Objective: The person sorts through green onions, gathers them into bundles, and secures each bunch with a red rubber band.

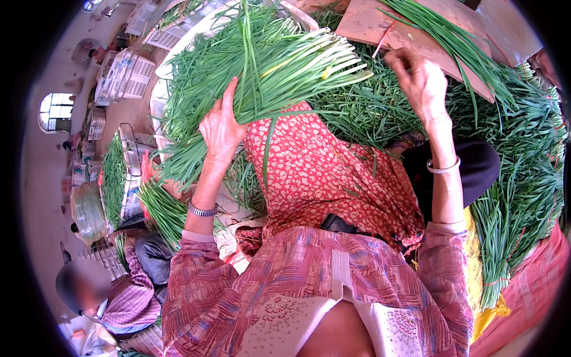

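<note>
A loose bunch of garlic chives (pixel 297 65) lies across the top of my lap, its pale stem ends pointing right. My left hand (pixel 223 126) grips its lower left side, index finger stretched along the leaves and the other fingers partly hidden. A few long blades stand up across the bunch. To the right of the stem ends, my right hand (pixel 421 83) is raised apart from the bunch with its fingers curled together. Whatever they may pinch is too small to make out. Close to those fingertips is a thin pinkish tie strip (pixel 383 40), over the edge of a brown board (pixel 363 24).
More chives lie on the board, and tied bundles (pixel 529 149) pile up at the right. Loose leaves (pixel 369 113) spread beyond my red patterned apron (pixel 321 154). At the left are white plastic crates (pixel 134 77), a bundle with pink ties (pixel 163 205) and a seated person (pixel 134 291).
</note>
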The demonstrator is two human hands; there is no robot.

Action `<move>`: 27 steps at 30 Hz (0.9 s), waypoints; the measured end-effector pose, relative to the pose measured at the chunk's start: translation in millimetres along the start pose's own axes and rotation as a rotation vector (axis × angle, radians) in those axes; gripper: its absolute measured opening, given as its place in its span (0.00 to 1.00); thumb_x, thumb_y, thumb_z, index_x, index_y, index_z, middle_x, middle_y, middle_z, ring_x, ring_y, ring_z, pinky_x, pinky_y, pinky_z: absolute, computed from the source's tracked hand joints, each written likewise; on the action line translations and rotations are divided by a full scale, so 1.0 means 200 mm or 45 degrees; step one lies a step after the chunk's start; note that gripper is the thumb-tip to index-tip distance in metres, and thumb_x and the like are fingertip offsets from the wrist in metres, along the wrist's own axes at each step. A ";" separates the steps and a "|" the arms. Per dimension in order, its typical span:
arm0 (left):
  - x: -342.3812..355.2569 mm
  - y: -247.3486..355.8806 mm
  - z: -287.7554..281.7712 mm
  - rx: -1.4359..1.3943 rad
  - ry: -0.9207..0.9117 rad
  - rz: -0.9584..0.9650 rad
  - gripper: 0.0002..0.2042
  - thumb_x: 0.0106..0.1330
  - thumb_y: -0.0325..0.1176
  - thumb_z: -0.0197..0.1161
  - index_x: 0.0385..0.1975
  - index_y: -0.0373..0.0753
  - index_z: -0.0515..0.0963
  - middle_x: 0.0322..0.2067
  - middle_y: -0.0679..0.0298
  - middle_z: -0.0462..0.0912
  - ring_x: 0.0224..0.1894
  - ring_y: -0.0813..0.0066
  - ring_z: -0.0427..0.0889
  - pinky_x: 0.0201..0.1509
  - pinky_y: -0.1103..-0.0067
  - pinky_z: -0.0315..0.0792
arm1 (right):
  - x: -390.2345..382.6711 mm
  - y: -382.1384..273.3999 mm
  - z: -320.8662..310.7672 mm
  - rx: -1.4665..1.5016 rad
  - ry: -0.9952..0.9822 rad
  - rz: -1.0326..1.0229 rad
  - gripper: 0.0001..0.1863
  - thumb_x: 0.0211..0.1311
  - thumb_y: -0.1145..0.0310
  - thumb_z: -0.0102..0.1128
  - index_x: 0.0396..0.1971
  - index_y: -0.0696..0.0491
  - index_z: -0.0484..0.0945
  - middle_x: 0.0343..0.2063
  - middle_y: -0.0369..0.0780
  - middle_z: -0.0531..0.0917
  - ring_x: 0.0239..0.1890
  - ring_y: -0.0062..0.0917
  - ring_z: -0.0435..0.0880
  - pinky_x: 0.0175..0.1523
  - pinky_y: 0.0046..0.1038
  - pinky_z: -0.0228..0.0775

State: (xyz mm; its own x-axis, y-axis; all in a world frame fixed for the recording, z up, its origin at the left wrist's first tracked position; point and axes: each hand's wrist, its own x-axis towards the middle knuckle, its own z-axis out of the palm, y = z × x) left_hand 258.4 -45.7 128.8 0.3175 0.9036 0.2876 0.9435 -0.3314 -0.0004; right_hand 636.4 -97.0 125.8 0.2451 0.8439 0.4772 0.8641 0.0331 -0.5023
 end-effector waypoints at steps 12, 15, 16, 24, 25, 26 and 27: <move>0.01 0.01 0.01 0.065 0.047 0.041 0.49 0.43 0.36 0.77 0.70 0.59 0.58 0.43 0.53 0.82 0.37 0.47 0.83 0.40 0.60 0.77 | -0.09 -0.05 0.35 0.268 -0.153 0.138 0.09 0.60 0.59 0.60 0.31 0.46 0.84 0.25 0.41 0.85 0.30 0.35 0.86 0.37 0.36 0.78; 0.00 0.00 0.02 0.033 0.064 0.066 0.49 0.43 0.37 0.78 0.70 0.59 0.58 0.42 0.53 0.82 0.38 0.48 0.83 0.40 0.60 0.77 | -0.07 0.13 0.18 -0.069 -0.081 0.235 0.08 0.61 0.60 0.59 0.32 0.46 0.83 0.26 0.39 0.86 0.30 0.34 0.87 0.37 0.36 0.78; 0.00 0.01 0.02 0.021 0.072 0.076 0.49 0.43 0.38 0.78 0.70 0.59 0.58 0.41 0.53 0.82 0.38 0.48 0.83 0.40 0.61 0.77 | -0.07 0.19 0.14 -0.093 -0.022 0.217 0.09 0.62 0.59 0.58 0.31 0.47 0.83 0.26 0.39 0.86 0.31 0.34 0.87 0.37 0.35 0.78; 0.00 0.02 0.02 0.020 0.061 0.045 0.48 0.44 0.40 0.78 0.69 0.59 0.59 0.42 0.53 0.82 0.38 0.49 0.83 0.40 0.61 0.77 | -0.15 -0.21 0.18 0.664 -0.425 0.291 0.15 0.63 0.58 0.62 0.39 0.55 0.84 0.28 0.41 0.87 0.27 0.20 0.85 0.32 0.22 0.74; 0.00 0.02 0.03 0.040 0.057 0.050 0.49 0.43 0.39 0.78 0.69 0.59 0.59 0.41 0.53 0.82 0.39 0.49 0.83 0.40 0.61 0.77 | -0.15 -0.25 0.20 0.911 -0.593 0.469 0.15 0.63 0.59 0.62 0.39 0.56 0.84 0.28 0.40 0.87 0.27 0.19 0.84 0.31 0.21 0.73; 0.00 0.01 0.03 0.064 0.054 0.053 0.49 0.43 0.39 0.79 0.69 0.58 0.59 0.41 0.53 0.82 0.39 0.49 0.83 0.41 0.62 0.77 | -0.15 -0.29 0.22 1.179 -0.645 0.592 0.21 0.64 0.56 0.63 0.49 0.55 0.80 0.29 0.35 0.84 0.21 0.13 0.73 0.26 0.18 0.65; 0.00 0.01 0.03 0.068 0.056 0.054 0.49 0.43 0.39 0.79 0.69 0.58 0.59 0.41 0.53 0.82 0.39 0.49 0.83 0.41 0.62 0.77 | -0.15 -0.29 0.25 1.182 -0.643 0.590 0.21 0.64 0.56 0.63 0.49 0.55 0.80 0.29 0.35 0.84 0.21 0.13 0.73 0.26 0.18 0.65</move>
State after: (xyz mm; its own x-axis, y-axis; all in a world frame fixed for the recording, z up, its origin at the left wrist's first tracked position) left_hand 260.1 -44.4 124.1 0.3539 0.8760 0.3278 0.9334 -0.3532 -0.0639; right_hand 557.1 -96.5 104.8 0.0691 0.9892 -0.1295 0.0292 -0.1317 -0.9909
